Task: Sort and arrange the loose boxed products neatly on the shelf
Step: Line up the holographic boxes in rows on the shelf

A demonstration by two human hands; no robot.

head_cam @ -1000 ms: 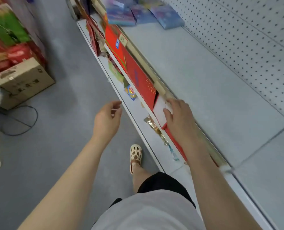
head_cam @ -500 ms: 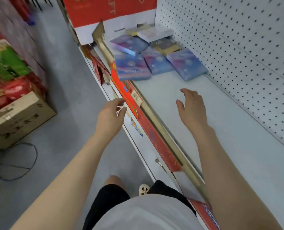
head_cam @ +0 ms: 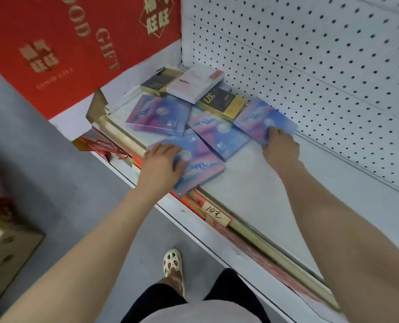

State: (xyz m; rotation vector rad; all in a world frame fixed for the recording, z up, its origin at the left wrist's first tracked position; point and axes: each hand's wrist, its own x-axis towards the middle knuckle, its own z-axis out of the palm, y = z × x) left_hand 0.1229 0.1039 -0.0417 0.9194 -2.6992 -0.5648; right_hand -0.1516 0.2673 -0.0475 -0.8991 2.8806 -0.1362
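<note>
Several flat blue-purple boxes lie askew on the white shelf [head_cam: 252, 183]. My left hand [head_cam: 163, 164] grips the nearest blue box [head_cam: 200, 169] at its left edge; that box juts out over the shelf's front rail. My right hand [head_cam: 280, 145] holds the near corner of the rightmost blue box [head_cam: 261, 117], fingers on top and thumb at its edge. Two more blue boxes [head_cam: 158, 115] [head_cam: 219, 136] lie between and behind them. At the back corner sit a white box [head_cam: 196, 85] and two black-and-gold boxes [head_cam: 158, 82] [head_cam: 224, 101].
A white pegboard [head_cam: 310, 66] backs the shelf. A red gift panel [head_cam: 77, 43] closes its left end. A gold rail [head_cam: 119, 134] with a handwritten price tag [head_cam: 214, 215] runs along the front. A cardboard carton [head_cam: 4, 252] stands on the grey floor at left.
I have stepped along the shelf to the pile of boxes. Both hands, which hung free in the air, have come down onto blue boxes.
</note>
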